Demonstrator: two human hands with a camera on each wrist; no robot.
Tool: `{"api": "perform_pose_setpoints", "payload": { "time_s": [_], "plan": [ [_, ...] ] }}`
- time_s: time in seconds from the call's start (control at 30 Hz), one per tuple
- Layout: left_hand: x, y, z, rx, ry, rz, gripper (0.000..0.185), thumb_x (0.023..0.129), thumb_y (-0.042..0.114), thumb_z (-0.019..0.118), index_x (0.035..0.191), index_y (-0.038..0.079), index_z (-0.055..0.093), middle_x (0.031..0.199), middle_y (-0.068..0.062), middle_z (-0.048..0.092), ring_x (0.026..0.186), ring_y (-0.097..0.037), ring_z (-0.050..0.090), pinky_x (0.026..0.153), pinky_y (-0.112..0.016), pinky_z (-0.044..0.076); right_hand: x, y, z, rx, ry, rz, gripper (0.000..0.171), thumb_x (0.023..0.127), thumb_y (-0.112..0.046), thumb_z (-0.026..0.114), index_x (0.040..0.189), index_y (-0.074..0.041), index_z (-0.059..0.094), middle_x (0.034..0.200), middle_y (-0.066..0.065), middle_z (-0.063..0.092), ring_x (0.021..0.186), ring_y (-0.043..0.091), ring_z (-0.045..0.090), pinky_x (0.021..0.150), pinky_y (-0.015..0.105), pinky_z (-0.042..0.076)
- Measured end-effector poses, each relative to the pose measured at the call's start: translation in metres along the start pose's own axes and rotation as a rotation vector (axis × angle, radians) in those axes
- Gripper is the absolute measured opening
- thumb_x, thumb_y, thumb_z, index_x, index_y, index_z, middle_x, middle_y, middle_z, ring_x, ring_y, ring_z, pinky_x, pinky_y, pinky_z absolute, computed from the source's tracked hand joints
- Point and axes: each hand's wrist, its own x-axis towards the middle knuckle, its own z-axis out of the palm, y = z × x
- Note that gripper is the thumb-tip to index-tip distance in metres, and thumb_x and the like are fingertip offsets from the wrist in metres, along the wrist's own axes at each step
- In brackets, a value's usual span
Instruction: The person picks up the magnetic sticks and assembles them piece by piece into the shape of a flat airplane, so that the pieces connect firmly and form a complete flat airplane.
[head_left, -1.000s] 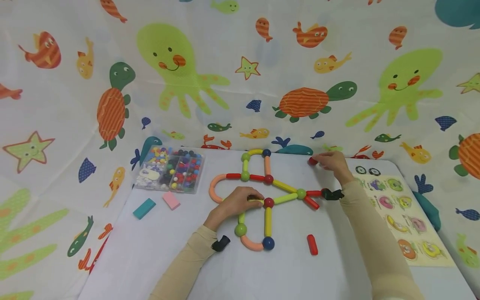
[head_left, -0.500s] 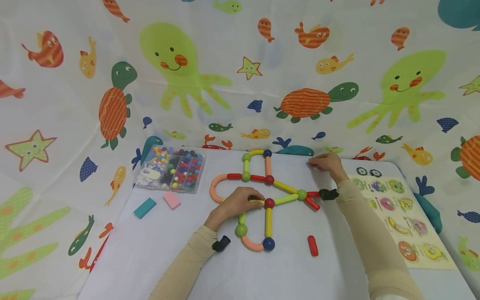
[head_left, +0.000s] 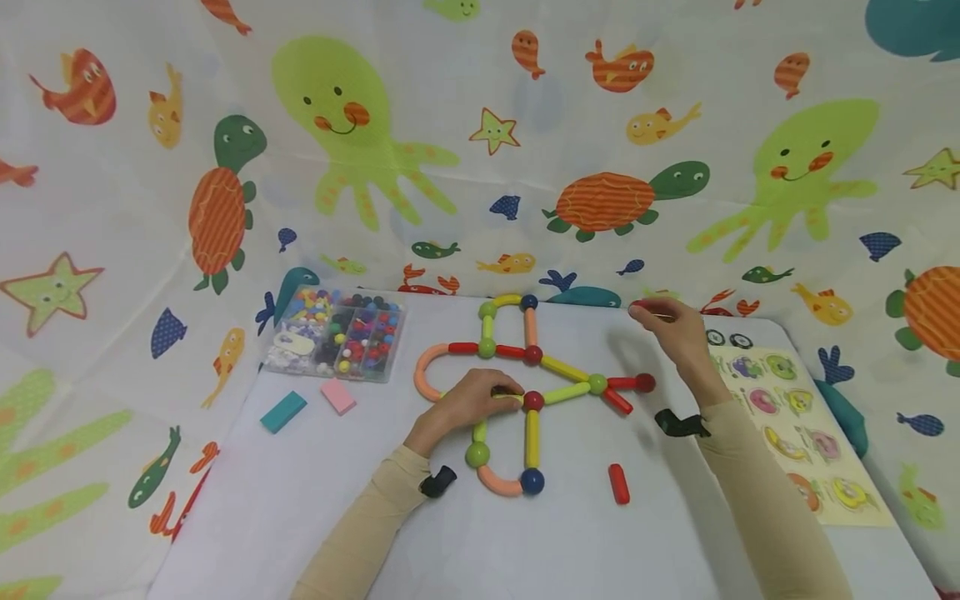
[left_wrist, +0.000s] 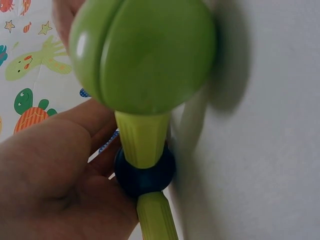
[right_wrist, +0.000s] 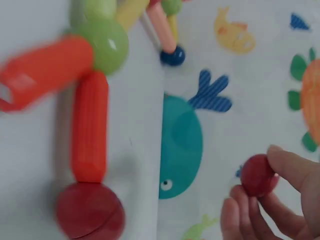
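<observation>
A flat figure of coloured rods and balls [head_left: 534, 401] lies on the white table [head_left: 525, 542]. My left hand [head_left: 480, 398] rests on its left side, fingers curled on a yellow-green rod [head_left: 512, 401]. The left wrist view shows a green ball [left_wrist: 142, 55], a green rod [left_wrist: 142, 137], a dark blue ball [left_wrist: 145, 172] and my palm [left_wrist: 50, 185] beside them. My right hand [head_left: 643, 313] is raised over the table's far right edge, pinching a small red ball [head_left: 636, 308] [right_wrist: 257, 175]. Another red ball [head_left: 643, 382] [right_wrist: 90, 210] caps a red rod [right_wrist: 90, 132] of the figure.
A loose red rod [head_left: 618, 483] lies near the front right of the figure. A clear box of beads [head_left: 337, 333], a teal block [head_left: 283, 412] and a pink block [head_left: 337, 397] sit at the left. A wooden puzzle board [head_left: 802, 433] lies at the right.
My right hand has lifted off the table with the small red ball and drawn back to the right, uncovering the red ball on the figure's red rod. The left hand has stayed put.
</observation>
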Motion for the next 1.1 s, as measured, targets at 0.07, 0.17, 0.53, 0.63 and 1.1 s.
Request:
{"api": "perform_pose_setpoints", "payload": {
  "time_s": [0.07, 0.17, 0.53, 0.63, 1.1],
  "plan": [
    [0.000, -0.001, 0.000, 0.001, 0.000, 0.003, 0.025, 0.097, 0.023, 0.070, 0.121, 0.015, 0.073, 0.116, 0.002, 0.074, 0.109, -0.013, 0.064, 0.099, -0.033, 0.051, -0.016, 0.001, -0.003, -0.005, 0.028, -0.008, 0.072, 0.090, -0.064, 0.064, 0.141, -0.015, 0.056, 0.138, 0.011, 0.059, 0.126, 0.028, 0.055, 0.104, 0.043, 0.047],
    [0.001, -0.002, 0.000, -0.003, 0.000, -0.003, 0.026, 0.097, 0.025, 0.070, 0.121, 0.016, 0.073, 0.116, 0.003, 0.074, 0.108, -0.012, 0.064, 0.099, -0.033, 0.051, -0.039, 0.007, -0.005, -0.009, 0.035, 0.002, 0.074, 0.089, -0.065, 0.064, 0.142, -0.015, 0.053, 0.139, 0.010, 0.058, 0.129, 0.027, 0.053, 0.105, 0.042, 0.047],
    [0.001, -0.003, 0.001, -0.008, -0.007, -0.020, 0.027, 0.097, 0.025, 0.070, 0.123, 0.017, 0.073, 0.116, 0.004, 0.073, 0.107, -0.013, 0.063, 0.099, -0.035, 0.052, -0.107, 0.059, -0.003, -0.130, -0.094, -0.005, 0.063, 0.091, -0.057, 0.068, 0.134, -0.012, 0.059, 0.131, 0.013, 0.062, 0.120, 0.029, 0.057, 0.084, 0.019, 0.047],
    [0.002, -0.003, 0.000, -0.004, -0.004, -0.019, 0.027, 0.097, 0.025, 0.070, 0.122, 0.017, 0.073, 0.117, 0.004, 0.073, 0.107, -0.013, 0.063, 0.100, -0.035, 0.051, -0.116, 0.068, 0.002, -0.146, -0.122, 0.002, 0.060, 0.091, -0.053, 0.071, 0.131, -0.010, 0.059, 0.127, 0.015, 0.064, 0.117, 0.030, 0.059, 0.083, 0.021, 0.048],
    [0.002, -0.003, 0.001, -0.004, -0.001, -0.008, 0.026, 0.097, 0.024, 0.071, 0.122, 0.017, 0.073, 0.116, 0.004, 0.073, 0.107, -0.013, 0.062, 0.099, -0.033, 0.051, -0.117, 0.076, 0.017, -0.182, -0.128, 0.018, 0.060, 0.088, -0.050, 0.076, 0.127, -0.008, 0.059, 0.121, 0.016, 0.065, 0.108, 0.029, 0.062, 0.079, 0.022, 0.049]
  ]
}}
